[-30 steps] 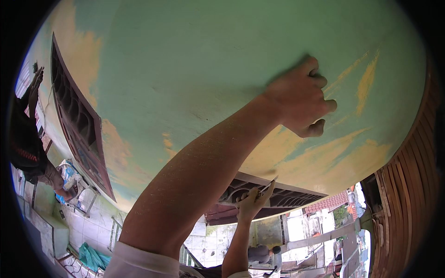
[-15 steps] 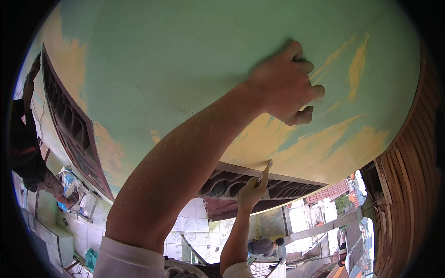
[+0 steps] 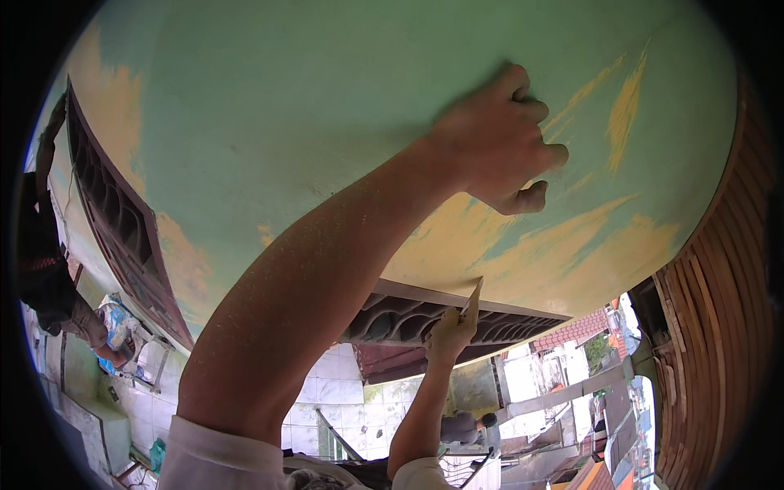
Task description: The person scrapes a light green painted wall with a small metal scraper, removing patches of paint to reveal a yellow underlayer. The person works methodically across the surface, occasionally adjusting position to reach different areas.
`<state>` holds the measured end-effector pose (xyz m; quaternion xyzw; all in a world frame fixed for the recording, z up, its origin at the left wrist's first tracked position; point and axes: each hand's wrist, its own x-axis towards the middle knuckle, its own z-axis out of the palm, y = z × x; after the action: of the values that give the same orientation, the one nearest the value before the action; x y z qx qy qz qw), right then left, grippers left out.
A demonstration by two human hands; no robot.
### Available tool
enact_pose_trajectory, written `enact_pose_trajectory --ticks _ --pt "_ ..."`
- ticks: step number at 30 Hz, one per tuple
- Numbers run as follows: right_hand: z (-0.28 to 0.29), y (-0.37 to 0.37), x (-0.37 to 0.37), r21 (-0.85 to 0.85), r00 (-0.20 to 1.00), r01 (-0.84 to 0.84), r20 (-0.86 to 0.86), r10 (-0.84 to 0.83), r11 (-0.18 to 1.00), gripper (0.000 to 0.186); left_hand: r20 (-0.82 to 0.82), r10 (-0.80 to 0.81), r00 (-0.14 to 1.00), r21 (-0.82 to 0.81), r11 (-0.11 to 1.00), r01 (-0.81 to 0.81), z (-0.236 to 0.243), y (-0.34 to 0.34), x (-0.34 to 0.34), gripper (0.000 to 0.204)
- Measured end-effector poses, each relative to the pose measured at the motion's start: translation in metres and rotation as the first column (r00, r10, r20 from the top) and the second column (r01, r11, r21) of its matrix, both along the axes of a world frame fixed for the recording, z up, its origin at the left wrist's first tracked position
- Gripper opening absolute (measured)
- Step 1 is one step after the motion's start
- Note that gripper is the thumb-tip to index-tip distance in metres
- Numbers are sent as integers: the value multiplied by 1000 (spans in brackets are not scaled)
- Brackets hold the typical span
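My left hand (image 3: 506,143) lies against the curved green painted surface (image 3: 269,98), with its fingers spread and bent. Its palm is hidden. That forearm crosses the middle of the view. Lower down, my right hand (image 3: 447,333) grips a scraper (image 3: 470,299), its thin blade tip at a yellow patch (image 3: 547,249). Behind that hand is a dark vent grille (image 3: 531,331) with wavy openings, set along the edge of the painted surface.
Another person (image 3: 45,273) in dark clothing reaches up at the far left, beside a second grille (image 3: 110,192). A further person (image 3: 465,426) appears small below. Wooden slats (image 3: 710,327) line the right side. Tiled flooring (image 3: 327,380) and railings show beyond.
The view has shifted, so the surface and both hands sit higher and further left in the picture. The scraper tip has moved up from the grille's edge onto the yellow patch.
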<state>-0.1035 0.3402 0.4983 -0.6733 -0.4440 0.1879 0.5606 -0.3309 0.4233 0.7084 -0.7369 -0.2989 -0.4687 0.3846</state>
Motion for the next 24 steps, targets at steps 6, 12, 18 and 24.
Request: enact_pose_trajectory --ticks 6,12,18,24 --pt "-29 7 11 168 989 -39 145 14 985 77 3 -32 999 2 999 32 5 -3 0 34" --pt "-40 8 -15 270 970 -65 243 -3 961 74 4 -42 999 19 999 42 2 -2 2 36" --pt "-32 9 -19 229 995 -34 101 11 973 72 8 -47 999 61 997 46 -1 5 -1 39" --pt "-43 4 -25 255 959 -104 283 28 961 74 -7 -46 999 -51 998 46 2 -2 -4 37"
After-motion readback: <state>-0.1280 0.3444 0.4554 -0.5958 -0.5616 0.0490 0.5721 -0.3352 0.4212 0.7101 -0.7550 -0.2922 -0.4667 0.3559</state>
